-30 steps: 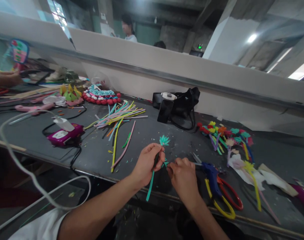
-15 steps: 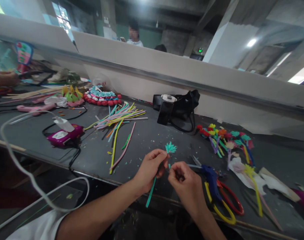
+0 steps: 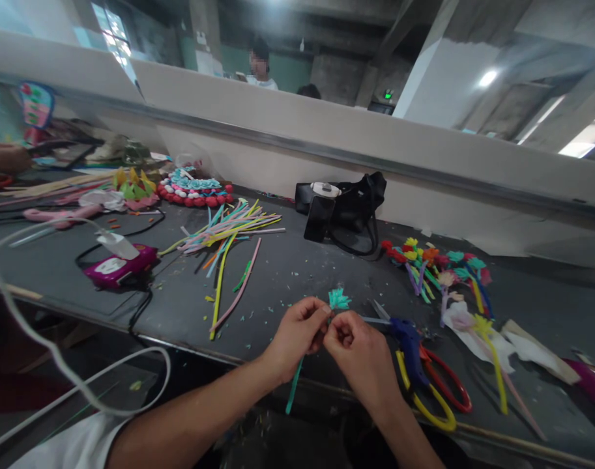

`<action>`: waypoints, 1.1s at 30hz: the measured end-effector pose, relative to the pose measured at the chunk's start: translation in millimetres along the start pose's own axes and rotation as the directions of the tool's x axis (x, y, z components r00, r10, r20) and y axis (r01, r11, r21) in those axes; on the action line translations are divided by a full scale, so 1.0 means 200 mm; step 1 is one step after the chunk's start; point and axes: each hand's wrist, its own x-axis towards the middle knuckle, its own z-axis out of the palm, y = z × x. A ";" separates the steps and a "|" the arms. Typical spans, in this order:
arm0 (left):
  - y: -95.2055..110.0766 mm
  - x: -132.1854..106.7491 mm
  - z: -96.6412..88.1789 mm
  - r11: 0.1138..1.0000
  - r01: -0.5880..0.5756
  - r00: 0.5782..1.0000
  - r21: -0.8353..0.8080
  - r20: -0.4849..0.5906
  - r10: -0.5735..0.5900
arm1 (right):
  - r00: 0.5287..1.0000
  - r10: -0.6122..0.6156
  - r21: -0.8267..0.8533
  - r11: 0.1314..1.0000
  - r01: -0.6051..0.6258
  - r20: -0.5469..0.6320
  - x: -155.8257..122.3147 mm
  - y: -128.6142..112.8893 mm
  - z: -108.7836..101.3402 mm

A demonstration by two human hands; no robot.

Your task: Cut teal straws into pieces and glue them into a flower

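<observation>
My left hand (image 3: pixel 293 337) is closed round the stem of a teal foam flower (image 3: pixel 337 299); its fringed head sticks up above my fingers and the stem's tail (image 3: pixel 293 387) hangs down past the table edge. My right hand (image 3: pixel 360 355) meets the left just below the flower head, fingers pinched on the stem or a small piece that I cannot make out. Both hands hover over the dark table (image 3: pixel 287 273) near its front edge.
Scissors (image 3: pixel 414 352) with blue, yellow and red handles lie just right of my hands. Finished foam flowers (image 3: pixel 438 267) lie at the right, loose coloured strips (image 3: pixel 229 234) at the centre left, a magenta glue gun (image 3: pixel 116 267) with cables at the left, a black bag (image 3: pixel 346 205) behind. Another person's hand (image 3: pixel 4 156) shows at the far left.
My hands have drawn together; the right hand has moved up to the stem beside the left fingers. The flower has shifted a little right and down.
</observation>
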 end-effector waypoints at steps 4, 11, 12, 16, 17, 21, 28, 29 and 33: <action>0.00 0.00 0.00 0.999 -0.022 0.999 0.026 0.035 0.021 | 0.999 0.033 0.095 0.995 -0.036 0.029 0.00 0.00 -0.01; 0.01 0.00 -0.01 0.996 0.003 0.999 -0.089 0.044 0.001 | 0.993 0.057 0.364 0.927 -0.089 0.099 -0.01 -0.01 -0.03; 0.00 0.00 -0.01 0.995 0.005 0.999 -0.100 0.042 -0.001 | 0.992 0.064 0.377 0.921 -0.101 0.109 -0.01 -0.01 -0.04; 0.01 0.00 -0.01 0.994 0.007 0.999 -0.113 0.033 -0.003 | 0.983 0.101 0.453 0.877 -0.162 0.155 -0.01 -0.01 -0.04; 0.01 0.00 -0.01 0.993 0.007 0.999 -0.116 0.036 -0.003 | 0.979 0.118 0.470 0.863 -0.183 0.165 -0.01 -0.01 -0.04; 0.00 0.00 -0.01 0.994 -0.009 0.999 -0.110 0.033 0.013 | 0.964 0.181 0.525 0.811 -0.260 0.196 -0.01 0.00 -0.03; -0.02 0.01 -0.02 0.995 -0.011 1.000 -0.102 0.004 0.011 | 0.967 0.176 0.499 0.831 -0.247 0.186 -0.01 -0.02 -0.03; -0.02 0.01 -0.02 0.995 -0.011 1.000 -0.103 0.011 0.012 | 0.969 0.174 0.492 0.837 -0.238 0.173 -0.01 -0.02 -0.03; 0.00 -0.01 0.00 0.995 -0.001 0.999 -0.101 0.038 0.005 | 0.976 0.198 0.478 0.852 -0.215 0.086 -0.01 -0.01 -0.02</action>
